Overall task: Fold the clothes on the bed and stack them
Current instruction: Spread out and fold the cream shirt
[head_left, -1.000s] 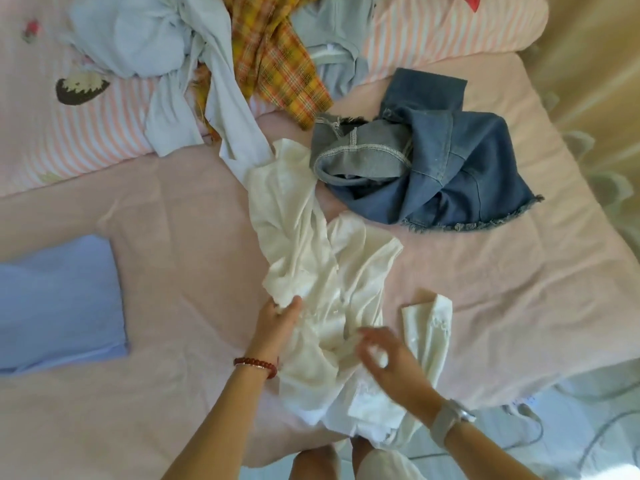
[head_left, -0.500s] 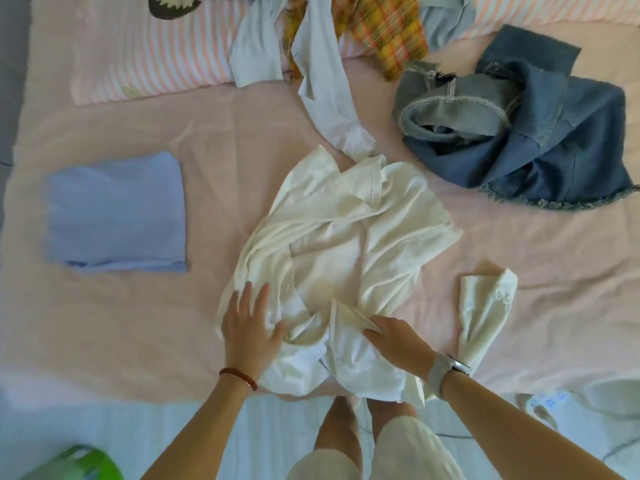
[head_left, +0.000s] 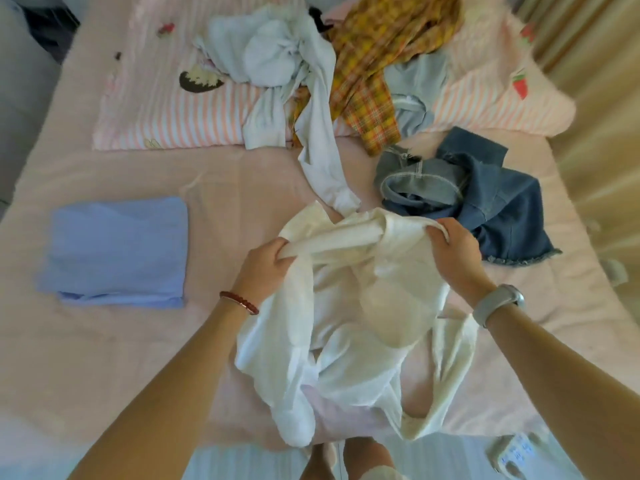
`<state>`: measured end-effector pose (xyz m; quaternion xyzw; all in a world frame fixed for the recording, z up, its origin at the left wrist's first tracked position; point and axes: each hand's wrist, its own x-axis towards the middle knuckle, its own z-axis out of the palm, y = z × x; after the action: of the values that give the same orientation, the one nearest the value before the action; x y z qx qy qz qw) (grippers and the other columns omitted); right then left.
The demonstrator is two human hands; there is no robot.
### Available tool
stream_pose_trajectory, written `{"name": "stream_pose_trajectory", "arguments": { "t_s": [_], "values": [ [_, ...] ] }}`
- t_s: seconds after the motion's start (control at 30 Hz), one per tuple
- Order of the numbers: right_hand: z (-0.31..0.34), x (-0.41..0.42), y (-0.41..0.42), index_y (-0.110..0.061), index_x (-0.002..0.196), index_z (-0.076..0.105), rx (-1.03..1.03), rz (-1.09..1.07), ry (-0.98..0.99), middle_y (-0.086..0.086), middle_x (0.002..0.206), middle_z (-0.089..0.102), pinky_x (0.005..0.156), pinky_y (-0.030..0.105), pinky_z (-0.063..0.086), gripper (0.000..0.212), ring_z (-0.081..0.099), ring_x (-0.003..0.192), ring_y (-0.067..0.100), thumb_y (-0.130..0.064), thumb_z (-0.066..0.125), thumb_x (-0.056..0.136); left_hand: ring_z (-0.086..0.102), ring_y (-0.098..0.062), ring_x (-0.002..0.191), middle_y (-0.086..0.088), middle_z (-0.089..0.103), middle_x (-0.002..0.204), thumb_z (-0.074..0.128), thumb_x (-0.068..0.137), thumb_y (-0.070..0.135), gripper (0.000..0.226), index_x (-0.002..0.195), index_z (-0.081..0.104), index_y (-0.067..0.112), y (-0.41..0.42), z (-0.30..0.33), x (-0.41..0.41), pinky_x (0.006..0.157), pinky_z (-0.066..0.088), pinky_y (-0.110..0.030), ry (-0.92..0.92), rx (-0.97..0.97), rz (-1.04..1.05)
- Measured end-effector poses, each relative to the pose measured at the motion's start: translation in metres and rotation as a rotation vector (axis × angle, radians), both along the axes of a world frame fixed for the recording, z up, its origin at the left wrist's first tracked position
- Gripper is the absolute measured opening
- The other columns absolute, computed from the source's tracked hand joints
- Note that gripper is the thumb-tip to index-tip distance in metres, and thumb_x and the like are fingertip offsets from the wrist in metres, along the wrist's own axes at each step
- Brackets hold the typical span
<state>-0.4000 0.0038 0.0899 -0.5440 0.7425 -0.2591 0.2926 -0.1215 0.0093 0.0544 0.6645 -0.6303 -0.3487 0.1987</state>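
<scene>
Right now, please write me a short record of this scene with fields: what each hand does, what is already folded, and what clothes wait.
left hand: grips white shirt at its upper edge
right hand: grips the same upper edge, other end
white shirt: lifted at top, rest hangs crumpled over bed edge
folded: blue garment, flat on bed, left side
waiting: denim garment; yellow plaid garment; pale blue clothes

Bright soft daylight, warped blurry edges.

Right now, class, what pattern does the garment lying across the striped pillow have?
A yellow-and-orange plaid check, on the plaid garment, seen in the head view.
</scene>
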Motion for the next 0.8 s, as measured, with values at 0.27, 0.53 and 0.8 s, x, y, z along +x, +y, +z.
{"name": "stream_pose_trajectory", "arguments": {
  "t_s": [0.27, 0.53, 0.8],
  "values": [
    [0.198, 0.013, -0.074, -0.001, 0.104, 0.054, -0.638, -0.105, -0.13, 0.003, 0.088, 0.051, 0.061, 0.003, 0.033, 0.017, 0.044, 0.077, 0.013, -0.01, 0.041, 0.098, 0.05, 0.006, 0.068, 0.006, 0.055, 0.079, 0.047, 0.089, -0.003, 0.017, 0.097, 0.058, 0.008, -0.098, 0.22, -0.019, 0.06, 0.036, -0.009, 0.373, -0.599, 0.14],
    [0.108, -0.031, -0.03, -0.01, 0.122, 0.056, -0.227, 0.225, 0.241, 0.005, 0.105, 0.056, 0.087, 0.025, 0.042, 0.035, 0.052, 0.096, 0.022, -0.019, 0.06, 0.089, 0.063, -0.029, 0.098, -0.012, 0.065, 0.108, 0.051, 0.081, 0.003, 0.037, 0.115, 0.056, 0.015, -0.056, 0.107, 0.043, 0.081, 0.05, -0.036, -0.267, -0.404, -0.248],
    [-0.039, -0.062, 0.04, -0.013, 0.131, 0.049, 0.864, 0.577, 0.519, 0.006, 0.137, 0.049, 0.1, 0.028, 0.036, 0.041, 0.046, 0.126, 0.022, -0.035, 0.04, 0.097, 0.046, -0.022, 0.124, -0.007, 0.047, 0.138, 0.039, 0.097, 0.031, 0.041, 0.133, 0.046, 0.012, 0.032, -0.016, 0.049, 0.099, 0.036, -0.027, -0.645, 0.703, -0.585]
  ]
}}
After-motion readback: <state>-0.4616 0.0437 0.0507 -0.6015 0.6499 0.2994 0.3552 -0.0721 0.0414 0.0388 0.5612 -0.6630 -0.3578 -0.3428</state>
